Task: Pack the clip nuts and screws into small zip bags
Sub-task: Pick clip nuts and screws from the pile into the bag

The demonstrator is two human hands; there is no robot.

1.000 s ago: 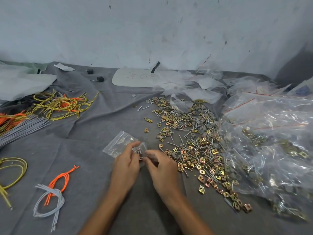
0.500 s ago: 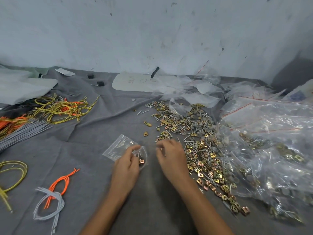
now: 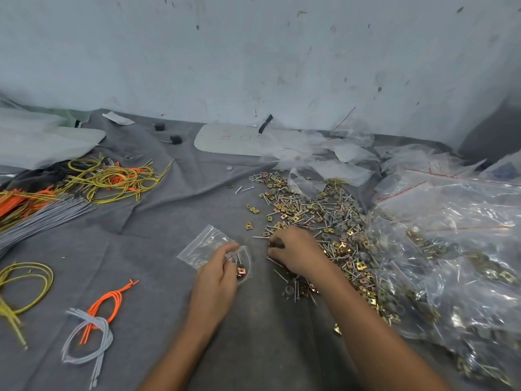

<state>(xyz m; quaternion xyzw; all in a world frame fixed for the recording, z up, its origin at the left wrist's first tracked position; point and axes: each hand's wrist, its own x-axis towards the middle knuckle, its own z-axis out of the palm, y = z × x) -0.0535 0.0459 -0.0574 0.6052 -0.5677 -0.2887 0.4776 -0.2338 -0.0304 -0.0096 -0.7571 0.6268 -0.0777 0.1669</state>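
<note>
Head view. Left hand (image 3: 217, 280) pinches the small zip bag (image 3: 205, 244), its grip at the mouth, one clip nut (image 3: 241, 271) inside. At the bag's 3 o'clock, right hand (image 3: 296, 252) curls into the pile of clip nuts and screws (image 3: 324, 215) on the table (image 3: 158, 249); its grip's contents cannot be told.

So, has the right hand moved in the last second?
Yes: the right hand left the small zip bag and shifted right, onto the edge of the screw pile.

left hand (image 3: 215, 280) | right hand (image 3: 296, 253) | forearms (image 3: 375, 328) bare, unmarked
</note>
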